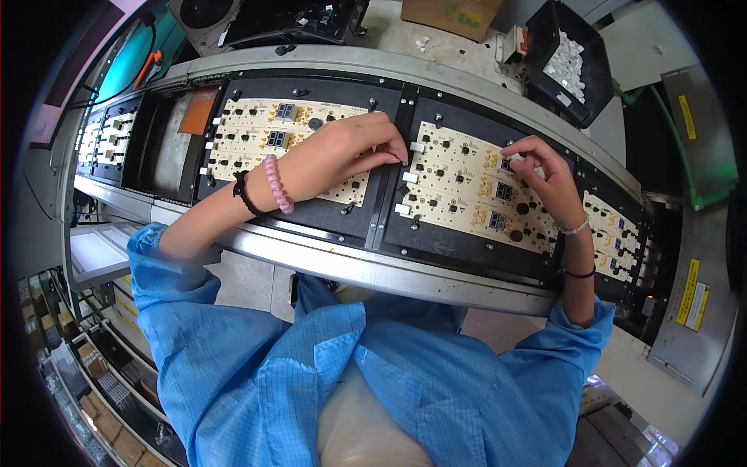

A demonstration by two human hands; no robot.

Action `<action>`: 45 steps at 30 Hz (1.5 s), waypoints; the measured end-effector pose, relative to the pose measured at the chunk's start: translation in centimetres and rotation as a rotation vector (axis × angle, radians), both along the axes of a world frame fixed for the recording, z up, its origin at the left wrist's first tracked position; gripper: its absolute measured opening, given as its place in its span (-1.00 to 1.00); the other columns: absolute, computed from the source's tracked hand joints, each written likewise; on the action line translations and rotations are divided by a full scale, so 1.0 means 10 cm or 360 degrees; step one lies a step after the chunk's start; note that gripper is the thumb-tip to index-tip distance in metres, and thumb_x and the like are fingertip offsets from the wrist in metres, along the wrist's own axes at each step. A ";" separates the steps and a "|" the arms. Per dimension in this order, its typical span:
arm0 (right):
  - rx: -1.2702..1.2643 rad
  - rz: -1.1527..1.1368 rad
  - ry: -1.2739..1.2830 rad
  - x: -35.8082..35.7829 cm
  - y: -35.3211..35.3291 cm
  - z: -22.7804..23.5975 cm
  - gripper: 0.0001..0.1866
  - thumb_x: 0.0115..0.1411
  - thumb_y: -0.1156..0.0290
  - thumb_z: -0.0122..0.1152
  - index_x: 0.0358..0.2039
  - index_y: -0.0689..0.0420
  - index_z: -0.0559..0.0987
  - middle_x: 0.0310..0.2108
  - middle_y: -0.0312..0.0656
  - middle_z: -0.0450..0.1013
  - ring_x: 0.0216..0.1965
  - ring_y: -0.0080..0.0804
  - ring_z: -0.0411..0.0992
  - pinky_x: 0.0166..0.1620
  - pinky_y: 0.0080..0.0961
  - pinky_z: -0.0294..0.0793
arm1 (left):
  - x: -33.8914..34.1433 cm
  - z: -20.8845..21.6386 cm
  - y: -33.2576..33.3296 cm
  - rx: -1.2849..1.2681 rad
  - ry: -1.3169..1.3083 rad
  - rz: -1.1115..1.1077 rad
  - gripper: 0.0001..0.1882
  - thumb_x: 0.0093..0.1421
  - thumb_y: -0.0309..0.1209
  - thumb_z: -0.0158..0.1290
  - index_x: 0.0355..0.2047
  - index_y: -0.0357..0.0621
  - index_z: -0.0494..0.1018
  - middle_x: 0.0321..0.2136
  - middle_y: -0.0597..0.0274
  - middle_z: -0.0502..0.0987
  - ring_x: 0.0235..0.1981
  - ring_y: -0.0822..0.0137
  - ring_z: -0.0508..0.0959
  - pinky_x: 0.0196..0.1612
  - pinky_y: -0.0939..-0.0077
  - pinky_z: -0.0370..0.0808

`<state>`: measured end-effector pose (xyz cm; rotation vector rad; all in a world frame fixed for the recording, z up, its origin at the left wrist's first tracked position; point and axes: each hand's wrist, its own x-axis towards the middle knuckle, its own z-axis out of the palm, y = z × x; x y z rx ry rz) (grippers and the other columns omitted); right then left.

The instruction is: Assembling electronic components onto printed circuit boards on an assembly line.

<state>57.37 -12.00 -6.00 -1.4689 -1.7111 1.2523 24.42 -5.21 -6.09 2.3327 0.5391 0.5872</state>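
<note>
My left hand (346,152) reaches across a cream circuit board (233,148) in a black carrier frame. Its thumb and forefinger are pinched at the left edge of a second cream circuit board (459,175); anything between those fingertips is too small to make out. White connectors (410,178) sit along that edge, just below the fingertips. Over the upper right of the same board, my right hand (548,171) is curled, with small white parts (517,158) showing at its fingers. Digit displays (503,191) and black round components stand on this board below the right hand.
A metal rail (342,265) runs along the near side of the line of carriers. Another board (615,233) lies at the right. Beyond the far rail stand a black bin (587,97) of white parts and a cardboard box (451,14). Racks of trays are at lower left.
</note>
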 end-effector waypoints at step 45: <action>0.0284 -0.0203 -0.0472 0.38 -0.08 0.02 -0.79 0.18 0.45 0.18 -0.14 0.13 0.56 -0.49 -0.48 0.37 -0.56 -0.81 0.08 -0.46 -0.82 0.13 | 1.35 -0.28 0.28 0.0440 0.0232 0.0132 -0.90 0.09 -0.46 0.09 -0.37 -0.13 0.42 -0.41 0.24 0.52 -0.31 0.17 0.55 -0.31 0.34 0.49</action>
